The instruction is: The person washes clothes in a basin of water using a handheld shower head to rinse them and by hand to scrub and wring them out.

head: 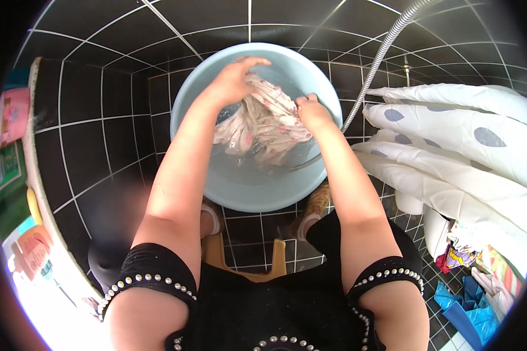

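A large light-blue plastic basin (246, 193) holds water and a wet, pale cloth with a pinkish pattern (272, 123). My left hand (237, 79) is over the basin's far left part, at the upper end of the cloth; its fingers are partly spread, and whether they grip the fabric is unclear. At the right side of the bunched cloth, my right hand (312, 112) is closed on its edge. A metal shower hose (371, 72) runs down behind the basin's right rim, and a length of ribbed hose lies in the water near my right wrist.
A white curtain with grey leaf shapes (448, 123) hangs at the right. Below it, colourful fabrics and a blue bag-like item (470, 311) lie near the tiled floor. A ledge (48, 184) with packages stands at the left. Part of a tan plastic stool (279, 259) shows beneath me.
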Available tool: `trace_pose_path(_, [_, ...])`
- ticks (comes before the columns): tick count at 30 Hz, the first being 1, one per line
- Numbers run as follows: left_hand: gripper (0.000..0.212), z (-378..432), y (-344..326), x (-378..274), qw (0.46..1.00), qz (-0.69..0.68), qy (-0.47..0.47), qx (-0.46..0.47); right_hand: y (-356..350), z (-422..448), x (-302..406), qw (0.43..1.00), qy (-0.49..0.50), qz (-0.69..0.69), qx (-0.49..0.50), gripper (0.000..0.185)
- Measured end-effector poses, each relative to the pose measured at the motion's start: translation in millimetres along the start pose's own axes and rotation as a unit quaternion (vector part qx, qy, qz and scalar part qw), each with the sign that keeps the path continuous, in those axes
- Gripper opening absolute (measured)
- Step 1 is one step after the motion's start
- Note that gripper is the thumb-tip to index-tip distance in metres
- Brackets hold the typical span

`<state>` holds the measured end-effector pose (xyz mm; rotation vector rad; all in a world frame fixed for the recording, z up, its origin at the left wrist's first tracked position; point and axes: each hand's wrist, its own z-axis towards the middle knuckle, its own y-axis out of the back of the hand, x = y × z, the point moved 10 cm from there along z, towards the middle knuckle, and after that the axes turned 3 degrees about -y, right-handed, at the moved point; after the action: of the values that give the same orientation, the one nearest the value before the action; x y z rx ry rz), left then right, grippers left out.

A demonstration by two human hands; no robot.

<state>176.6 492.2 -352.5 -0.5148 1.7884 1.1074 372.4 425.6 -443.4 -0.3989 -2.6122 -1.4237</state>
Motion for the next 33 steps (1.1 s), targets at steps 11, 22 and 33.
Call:
trace_pose_path(11, [0.067, -13.8, -11.2, 33.2, 0.92, -0.391, 0.042, 0.004, 24.4, -11.9, 113.6, 0.936, 0.154, 0.314, -0.045, 0.067])
trace_pose_path(22, [0.024, -43.3, -56.2, 94.6, 0.993, -0.039, 0.107, 0.041, 181.8, -82.3, 68.7, 0.656, 0.269, 0.704, 0.044, 0.009])
trace_pose_path(33, [0.063, -54.7, 3.4, 123.8, 0.875, -0.365, 0.223, -0.226, 85.7, -10.5, 23.9, 0.931, -0.042, 0.355, 0.076, 0.049])
